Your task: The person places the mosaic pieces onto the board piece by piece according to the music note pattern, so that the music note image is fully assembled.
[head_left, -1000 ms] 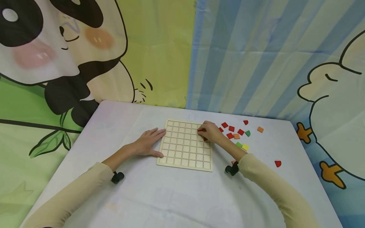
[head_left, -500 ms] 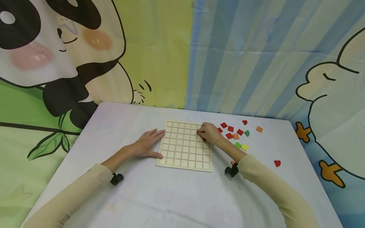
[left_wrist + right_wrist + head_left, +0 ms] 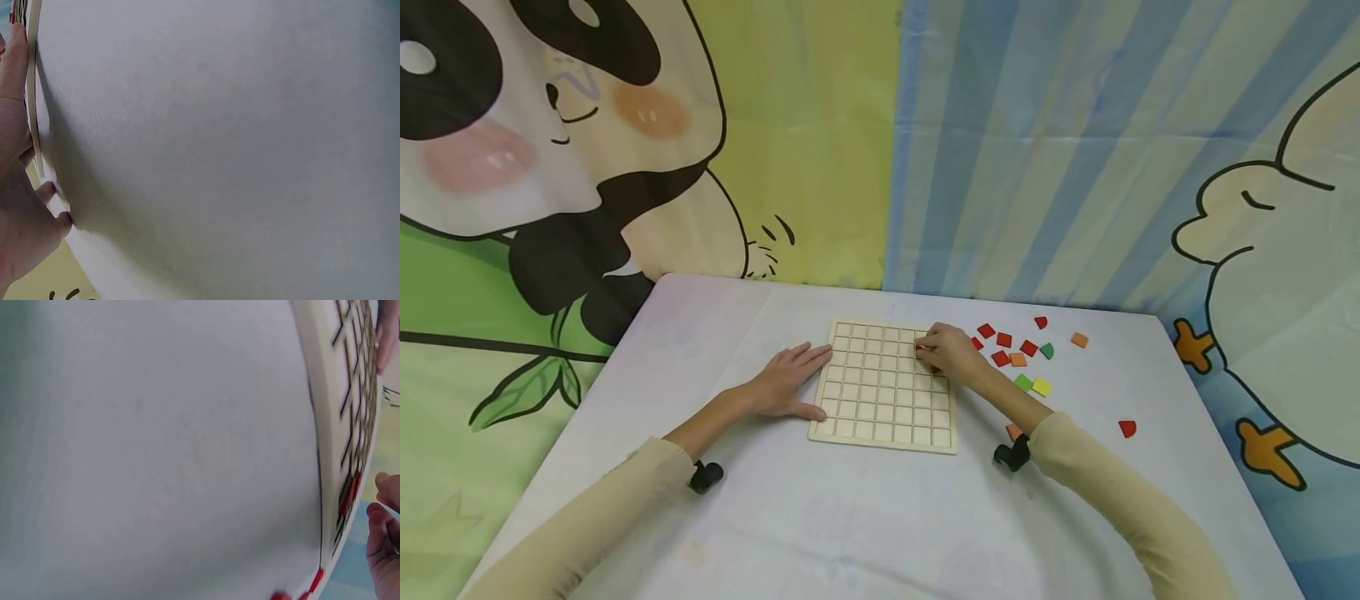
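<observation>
The grid board (image 3: 885,392) lies just below mid-frame, with red pieces (image 3: 350,495) towards its upper right corner. A stray nudge from the right hand (image 3: 953,354) could leave 1 crooked across the grid lines; if the left hand (image 3: 784,382) eased off, the board could slide. The right hand bends over the pieces, fingertips narrowed; I cannot tell whether they pinch anything. The left spreads wide along the left edge. Rightward on the desk (image 3: 850,525), a dragging right sleeve (image 3: 1120,483) could shift 1 orange tile (image 3: 1013,431) just beside it
</observation>
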`<state>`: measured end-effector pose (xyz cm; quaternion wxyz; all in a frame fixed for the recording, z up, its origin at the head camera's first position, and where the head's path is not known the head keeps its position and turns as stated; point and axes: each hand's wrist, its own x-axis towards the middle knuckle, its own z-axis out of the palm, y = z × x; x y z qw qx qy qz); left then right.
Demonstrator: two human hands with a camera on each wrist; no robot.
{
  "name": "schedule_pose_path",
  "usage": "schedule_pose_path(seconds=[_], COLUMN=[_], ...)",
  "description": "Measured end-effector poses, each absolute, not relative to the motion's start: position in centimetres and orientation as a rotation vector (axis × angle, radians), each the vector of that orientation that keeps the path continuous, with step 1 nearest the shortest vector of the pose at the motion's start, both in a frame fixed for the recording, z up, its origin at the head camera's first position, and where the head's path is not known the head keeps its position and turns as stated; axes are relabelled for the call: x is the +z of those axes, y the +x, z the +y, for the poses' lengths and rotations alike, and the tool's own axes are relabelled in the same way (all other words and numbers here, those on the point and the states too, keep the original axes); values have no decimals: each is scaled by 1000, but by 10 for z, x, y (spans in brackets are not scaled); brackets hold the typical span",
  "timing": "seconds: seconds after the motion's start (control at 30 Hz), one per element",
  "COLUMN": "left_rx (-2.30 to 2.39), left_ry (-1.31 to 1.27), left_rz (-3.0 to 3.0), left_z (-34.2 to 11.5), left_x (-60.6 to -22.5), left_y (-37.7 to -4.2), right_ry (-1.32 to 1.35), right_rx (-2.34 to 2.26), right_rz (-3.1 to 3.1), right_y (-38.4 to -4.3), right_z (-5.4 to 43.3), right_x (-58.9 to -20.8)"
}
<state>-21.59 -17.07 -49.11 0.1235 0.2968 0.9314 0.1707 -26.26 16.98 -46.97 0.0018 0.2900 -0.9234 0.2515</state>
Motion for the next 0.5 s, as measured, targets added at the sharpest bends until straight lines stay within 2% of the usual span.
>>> schedule_pose_path(seconds=[0.13,0.5], left_rx=[501,513], left_ry=[866,878], left_rz=[2717,2717], left_z=[-171,-172], left_x=[-492,-493], left_y=[-215,-214], right_ry=[787,595], right_rx=[891,728], right_rz=[-2909,-2998], right_y=[-267,-279], right_z=[186,225], right_x=[-459,-448])
